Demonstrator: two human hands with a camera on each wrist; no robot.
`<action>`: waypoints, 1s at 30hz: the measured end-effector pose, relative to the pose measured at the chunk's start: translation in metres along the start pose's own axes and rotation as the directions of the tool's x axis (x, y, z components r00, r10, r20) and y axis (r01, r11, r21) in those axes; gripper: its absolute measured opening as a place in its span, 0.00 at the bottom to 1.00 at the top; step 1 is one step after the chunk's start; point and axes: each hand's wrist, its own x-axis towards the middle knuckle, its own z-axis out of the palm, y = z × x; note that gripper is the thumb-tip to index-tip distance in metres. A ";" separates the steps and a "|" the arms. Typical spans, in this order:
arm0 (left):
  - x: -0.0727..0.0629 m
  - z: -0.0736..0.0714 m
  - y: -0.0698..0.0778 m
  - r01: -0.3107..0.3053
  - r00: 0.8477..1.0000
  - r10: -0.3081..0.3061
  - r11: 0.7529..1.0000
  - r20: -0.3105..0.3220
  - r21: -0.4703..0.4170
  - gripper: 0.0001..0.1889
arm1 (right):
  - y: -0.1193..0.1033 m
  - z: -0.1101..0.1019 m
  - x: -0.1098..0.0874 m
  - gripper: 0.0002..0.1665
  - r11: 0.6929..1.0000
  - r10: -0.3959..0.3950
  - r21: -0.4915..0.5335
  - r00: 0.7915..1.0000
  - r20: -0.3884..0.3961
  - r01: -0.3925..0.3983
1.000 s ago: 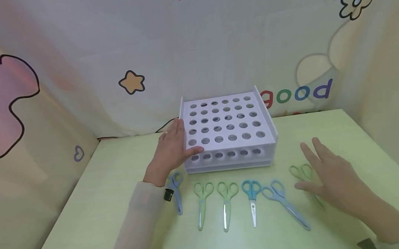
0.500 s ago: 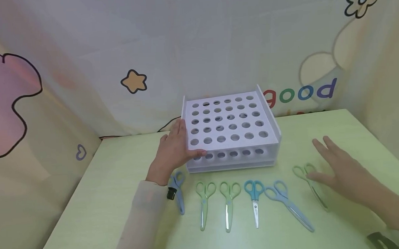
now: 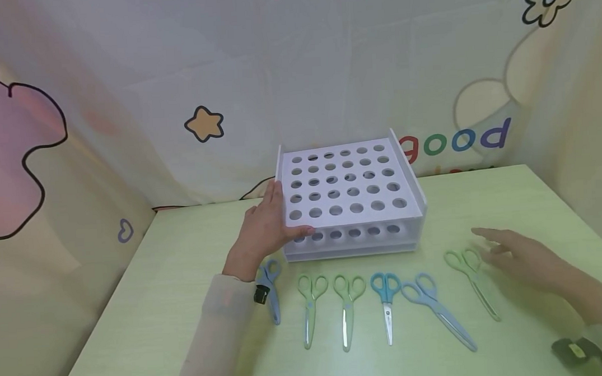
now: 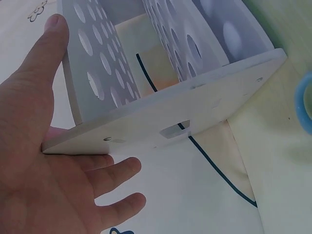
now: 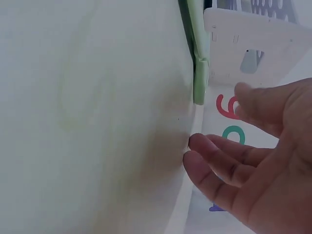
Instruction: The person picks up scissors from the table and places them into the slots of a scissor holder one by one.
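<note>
Left hand (image 3: 259, 229) rests spread against the white rack (image 3: 344, 200). Right hand (image 3: 528, 259) is loosely curved — green scissors (image 3: 475, 281) just beside it.

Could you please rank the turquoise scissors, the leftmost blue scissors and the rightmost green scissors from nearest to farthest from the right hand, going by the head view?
Nearest to the right hand first:
1. Rightmost green scissors: just left of the hand.
2. Turquoise scissors: farther left, mid-table.
3. Leftmost blue scissors: farthest left, partly hidden.
</note>
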 end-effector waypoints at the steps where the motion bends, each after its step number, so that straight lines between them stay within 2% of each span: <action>1: 0.000 0.000 0.000 -0.002 1.000 0.002 1.000 0.000 -0.002 0.68 | 0.002 0.000 0.001 0.28 1.000 -0.017 0.001 1.000 0.003 0.017; 5: -0.001 0.001 -0.001 0.001 1.000 -0.001 1.000 0.001 0.001 0.69 | 0.003 0.002 0.006 0.26 0.996 -0.078 -0.035 0.997 0.015 0.079; 12: -0.001 0.001 0.000 0.001 1.000 -0.001 1.000 -0.001 -0.006 0.68 | -0.004 0.004 0.010 0.28 0.995 -0.070 -0.062 0.993 0.098 0.077; 20: -0.001 0.001 0.002 0.007 1.000 -0.007 1.000 0.000 -0.006 0.67 | -0.005 0.006 0.010 0.27 0.997 -0.051 -0.047 0.991 0.127 0.057; 24: -0.001 0.001 0.002 0.009 1.000 -0.009 1.000 -0.002 -0.009 0.67 | -0.001 0.007 0.010 0.25 0.989 -0.075 -0.123 0.992 0.101 0.087; 30: -0.002 0.001 0.001 0.007 1.000 -0.008 1.000 -0.010 -0.018 0.67 | 0.004 0.004 0.005 0.18 0.973 -0.048 -0.221 0.994 0.102 0.070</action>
